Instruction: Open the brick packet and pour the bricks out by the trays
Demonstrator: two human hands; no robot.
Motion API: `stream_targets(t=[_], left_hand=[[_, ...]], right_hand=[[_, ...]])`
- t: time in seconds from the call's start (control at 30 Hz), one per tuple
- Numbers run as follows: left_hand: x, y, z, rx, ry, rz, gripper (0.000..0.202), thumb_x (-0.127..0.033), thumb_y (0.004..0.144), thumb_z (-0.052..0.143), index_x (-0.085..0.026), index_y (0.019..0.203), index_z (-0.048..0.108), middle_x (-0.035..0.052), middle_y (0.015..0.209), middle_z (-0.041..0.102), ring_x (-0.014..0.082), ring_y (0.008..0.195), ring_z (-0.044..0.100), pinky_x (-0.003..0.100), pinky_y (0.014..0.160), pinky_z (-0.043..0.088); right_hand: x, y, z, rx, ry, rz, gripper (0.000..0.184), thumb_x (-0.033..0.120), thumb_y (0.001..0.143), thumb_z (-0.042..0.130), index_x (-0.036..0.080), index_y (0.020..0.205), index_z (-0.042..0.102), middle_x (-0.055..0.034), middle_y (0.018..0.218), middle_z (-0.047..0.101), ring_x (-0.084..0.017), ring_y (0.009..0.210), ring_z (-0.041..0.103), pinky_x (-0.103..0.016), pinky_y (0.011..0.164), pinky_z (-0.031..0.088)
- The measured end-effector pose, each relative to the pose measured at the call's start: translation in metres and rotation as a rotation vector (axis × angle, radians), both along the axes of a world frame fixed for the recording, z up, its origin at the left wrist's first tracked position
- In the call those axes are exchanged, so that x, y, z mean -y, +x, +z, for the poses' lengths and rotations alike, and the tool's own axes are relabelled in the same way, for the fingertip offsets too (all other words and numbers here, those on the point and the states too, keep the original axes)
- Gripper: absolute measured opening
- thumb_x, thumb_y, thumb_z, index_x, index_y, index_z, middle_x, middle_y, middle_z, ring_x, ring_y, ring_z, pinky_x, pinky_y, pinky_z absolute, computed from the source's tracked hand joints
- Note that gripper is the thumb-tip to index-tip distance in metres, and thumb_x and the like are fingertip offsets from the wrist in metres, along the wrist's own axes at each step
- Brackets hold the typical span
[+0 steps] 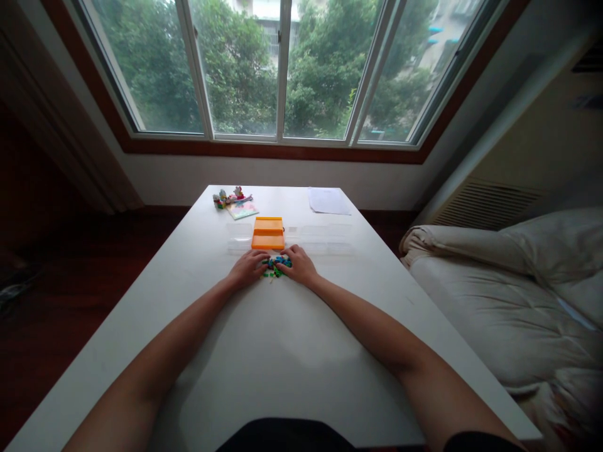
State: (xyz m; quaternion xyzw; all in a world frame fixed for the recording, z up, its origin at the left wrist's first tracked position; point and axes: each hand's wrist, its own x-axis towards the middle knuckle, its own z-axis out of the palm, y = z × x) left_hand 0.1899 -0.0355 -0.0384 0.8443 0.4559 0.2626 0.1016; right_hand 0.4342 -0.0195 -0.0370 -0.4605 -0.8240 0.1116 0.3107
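Observation:
A small heap of blue and green pieces (pixel 274 272), which look like toy bricks, lies on the white table (pixel 282 339). My left hand (pixel 249 269) rests at the heap's left side, fingers curved toward it and thumb apart. On the opposite side, my right hand (pixel 300 266) reaches around the blue pieces, with a gap between thumb and fingers. Both hands touch or nearly touch the heap, and neither visibly lifts a piece. Just beyond the fingers sits an orange tray-like case (pixel 268 233).
Clear plastic trays (pixel 325 238) flank the orange case. At the far left stand small colourful toy figures (pixel 230 198) by a printed card (pixel 242 209). Paper sheets (pixel 328 201) lie at the far right. A covered sofa (pixel 490 301) is beside the table's right edge.

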Motion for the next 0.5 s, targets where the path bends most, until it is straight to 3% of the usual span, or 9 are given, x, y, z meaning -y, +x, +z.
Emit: stream_targets(t=[0.33,0.5], left_hand=[[0.003,0.001,0.006,0.008,-0.001,-0.007,0.037,-0.032,0.092,0.057,-0.024,0.127,0.066,0.008,0.131,0.063,0.0245,0.123,0.055,0.043,0.109,0.045],[0.003,0.001,0.007,0.01,-0.005,-0.01,0.036,-0.031,0.092,0.057,-0.024,0.126,0.066,0.0078,0.131,0.063,0.0239,0.123,0.055,0.043,0.109,0.045]], right_hand=[[-0.013,0.001,-0.002,-0.049,-0.068,-0.092,0.011,0.03,0.09,0.065,0.023,0.094,0.072,-0.0019,0.089,0.061,-0.014,0.079,0.056,-0.024,0.078,0.043],[-0.019,0.009,-0.003,-0.137,-0.068,-0.119,0.014,0.018,0.091,0.057,0.021,0.091,0.071,-0.0021,0.088,0.066,-0.015,0.082,0.059,-0.026,0.079,0.045]])
